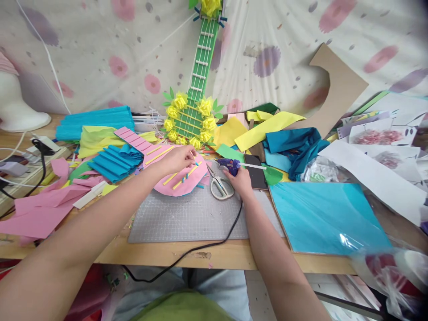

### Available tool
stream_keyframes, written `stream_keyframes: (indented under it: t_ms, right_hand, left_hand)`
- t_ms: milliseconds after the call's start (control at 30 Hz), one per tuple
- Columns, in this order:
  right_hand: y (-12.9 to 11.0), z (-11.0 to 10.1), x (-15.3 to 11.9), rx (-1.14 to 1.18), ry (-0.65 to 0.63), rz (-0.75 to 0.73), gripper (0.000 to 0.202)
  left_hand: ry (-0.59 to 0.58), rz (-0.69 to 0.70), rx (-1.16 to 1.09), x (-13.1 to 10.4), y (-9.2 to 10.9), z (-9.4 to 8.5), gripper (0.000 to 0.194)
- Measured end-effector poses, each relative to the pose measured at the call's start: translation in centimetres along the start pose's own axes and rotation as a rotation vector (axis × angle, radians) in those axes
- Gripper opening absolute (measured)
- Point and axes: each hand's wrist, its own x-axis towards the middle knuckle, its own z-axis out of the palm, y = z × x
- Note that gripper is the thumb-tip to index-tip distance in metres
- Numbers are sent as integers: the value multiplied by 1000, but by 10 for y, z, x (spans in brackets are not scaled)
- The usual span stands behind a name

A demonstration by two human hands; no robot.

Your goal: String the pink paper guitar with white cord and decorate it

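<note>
A pink guitar-shaped piece (194, 180) with yellow strips and small blue bits lies on the grey cutting mat (187, 218), its neck pointing up and left. Over its body, my left hand (182, 159) is pinched, with a small blue piece (197, 164) at the fingertips. My right hand (240, 178) is wrapped round a dark blue glue gun (230, 166), a white glue stick poking out of its back to the right. Between the hands lie metal scissors (220, 185). A black phone (256, 173) rests just beyond my right hand.
Behind stands a green paper guitar (197, 84) with yellow flowers. Blue, yellow and pink paper is heaped left and right. A wrapped blue sheet stack (327, 216) lies at right. A power strip (20, 183) is far left. The black cord (200, 246) crosses the front edge.
</note>
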Motion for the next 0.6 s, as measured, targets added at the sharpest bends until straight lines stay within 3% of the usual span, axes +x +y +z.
stream_keyframes:
  t_ms: [100,167,233,333,400,533,600]
  right_hand:
    - [-2,-24,-11,-118,54,0,48]
    - [-8,-40,-19,-84,-77,10,37]
    - [-20,-49,-24,104,-224,-52,29]
    - [-44,-45,-21,538,-219,-186,26]
    - [-61,-35,-15,710,-244,-236,28]
    - [-82,-20,-5,803,-350,-279,30]
    - [-87,-18,-2,785,-342,-293,29]
  left_hand:
    - [-52,77,184,4,8,-7,23]
    - [-112,122,298,8,13,-11,27]
    - [-175,152,413,11,19,-12,27]
    - [-256,192,560,14,29,-11,30]
    - [-285,223,634,14,36,-9,34]
    - [-291,243,755,13,47,-7,44]
    - [-291,246,772,13,48,-7,47]
